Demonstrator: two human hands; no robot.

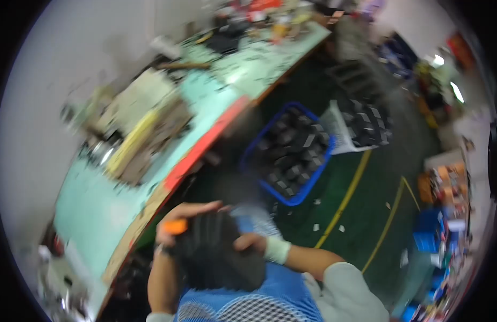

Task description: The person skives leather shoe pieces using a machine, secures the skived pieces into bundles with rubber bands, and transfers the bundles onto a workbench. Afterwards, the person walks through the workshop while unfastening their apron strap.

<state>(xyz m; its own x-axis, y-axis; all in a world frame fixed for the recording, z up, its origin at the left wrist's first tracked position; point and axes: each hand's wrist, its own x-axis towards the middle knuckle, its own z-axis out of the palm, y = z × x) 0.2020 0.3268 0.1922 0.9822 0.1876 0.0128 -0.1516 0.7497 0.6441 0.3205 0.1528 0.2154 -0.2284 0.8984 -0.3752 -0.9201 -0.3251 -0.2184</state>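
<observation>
Close to my body I hold a dark, blocky bundle [219, 252], black and ridged like a stack of flat pieces; blur hides its exact kind. My left hand [178, 216] is wrapped round its left upper side, with an orange piece [175, 226] at the fingers that I cannot name. On the right side of the bundle, my right hand [251, 242] presses with bent fingers. A pale band [278, 250] circles the right wrist. Blue mesh cloth [264, 308] lies beneath the bundle, over my lap.
A green-topped workbench [92, 206] with a red and tan edge runs along the left, bearing an open cardboard box [151, 139] and black scraps. A blue basket [294, 201] full of dark pieces stands on the floor, beside a white sack [339, 131] of similar pieces. Shelving and boxes line the right.
</observation>
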